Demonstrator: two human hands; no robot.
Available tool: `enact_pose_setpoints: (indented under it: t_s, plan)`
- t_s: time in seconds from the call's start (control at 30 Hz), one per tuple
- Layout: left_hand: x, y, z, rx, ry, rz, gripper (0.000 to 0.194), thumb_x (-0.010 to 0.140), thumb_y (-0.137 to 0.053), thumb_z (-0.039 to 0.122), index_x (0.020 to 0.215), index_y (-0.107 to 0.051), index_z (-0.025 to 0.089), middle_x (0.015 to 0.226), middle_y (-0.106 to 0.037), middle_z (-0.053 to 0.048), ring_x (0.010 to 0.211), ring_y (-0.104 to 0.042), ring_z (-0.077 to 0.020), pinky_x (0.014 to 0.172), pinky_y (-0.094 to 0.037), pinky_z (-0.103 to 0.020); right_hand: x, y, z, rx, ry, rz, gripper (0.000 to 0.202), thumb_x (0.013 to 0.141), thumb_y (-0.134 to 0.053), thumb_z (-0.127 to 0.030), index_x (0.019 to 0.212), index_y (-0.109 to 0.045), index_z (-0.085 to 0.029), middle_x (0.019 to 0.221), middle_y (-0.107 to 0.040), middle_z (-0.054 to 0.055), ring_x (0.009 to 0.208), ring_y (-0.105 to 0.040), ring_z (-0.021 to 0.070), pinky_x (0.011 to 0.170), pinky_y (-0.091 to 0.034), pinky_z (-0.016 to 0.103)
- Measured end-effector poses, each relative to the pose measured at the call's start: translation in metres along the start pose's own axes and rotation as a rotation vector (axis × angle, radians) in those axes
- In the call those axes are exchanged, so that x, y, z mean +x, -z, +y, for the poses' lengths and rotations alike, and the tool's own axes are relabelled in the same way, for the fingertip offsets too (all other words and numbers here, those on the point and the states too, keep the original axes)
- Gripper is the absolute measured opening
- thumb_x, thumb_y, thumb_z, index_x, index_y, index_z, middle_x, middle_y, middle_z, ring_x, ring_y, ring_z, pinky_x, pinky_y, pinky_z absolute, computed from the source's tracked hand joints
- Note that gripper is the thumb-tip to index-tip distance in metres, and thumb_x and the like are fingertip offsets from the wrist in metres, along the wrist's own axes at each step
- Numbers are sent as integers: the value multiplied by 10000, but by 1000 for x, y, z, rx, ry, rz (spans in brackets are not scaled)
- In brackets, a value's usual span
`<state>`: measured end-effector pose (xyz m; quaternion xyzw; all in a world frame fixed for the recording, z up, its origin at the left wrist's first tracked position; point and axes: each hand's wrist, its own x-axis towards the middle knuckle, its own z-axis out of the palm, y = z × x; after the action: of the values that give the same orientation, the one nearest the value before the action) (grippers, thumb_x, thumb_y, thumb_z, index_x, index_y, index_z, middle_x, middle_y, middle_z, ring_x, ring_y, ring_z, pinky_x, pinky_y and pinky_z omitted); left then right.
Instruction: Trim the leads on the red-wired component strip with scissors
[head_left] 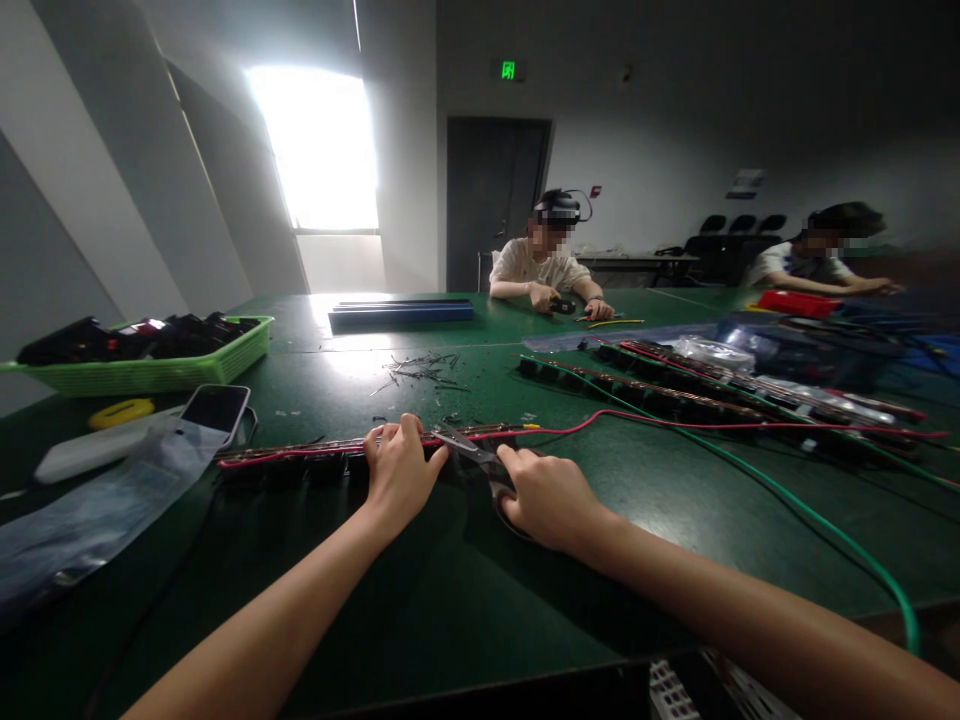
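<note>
- at a green desk (420,610), you work over a dark strip (300,458) lying just ahead of your wrists, its long axis running left to right across your view.
- your left hand (397,465) is curled over the strip near its middle and seems to hold it down — fingers bent across the top, thumb pointing toward the scissors; the underside of the grip is hidden.
- your right hand (551,495) is folded round the handles of the scissors (469,448), whose blades slant left and away from you; how far they are parted, you cannot tell from here.
- the placing that matters, by the look of it: the blade tips meet the strip's line just beside your left thumb — your left hand is the nearer to that spot.
- a red wire (566,432) runs along the strip and trails off past your right hand.
- dark clippings (424,372) lie scattered on the desk beyond both hands.
</note>
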<state>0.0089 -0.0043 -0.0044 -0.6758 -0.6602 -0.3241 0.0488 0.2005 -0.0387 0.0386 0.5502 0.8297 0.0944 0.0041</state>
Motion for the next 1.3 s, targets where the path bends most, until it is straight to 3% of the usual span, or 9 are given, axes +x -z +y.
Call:
enact_pose_setpoints:
  t_s: [0.53,1.3]
  plan:
    - [-2,-2,3,-3,-2,-6,307,729,-632,355,865,-396,213,853,-603,-41,979,-540,-265,930,-273,-424,5,0,-1,7,-8,73,322,806,-470,-351,1078,-510,-183,978,-621,108,833,-626,262,617,-432,302]
    - [-2,-4,-1,-22,-17,-2,325,739,-605,377,868,-351,222,817,-580,-24,961,-540,-262,931,-267,-420,5,6,-4,-31,-9,-69,336,859,-478,-300,1126,-511,-100,945,-672,183,856,-668,273,708,-471,297]
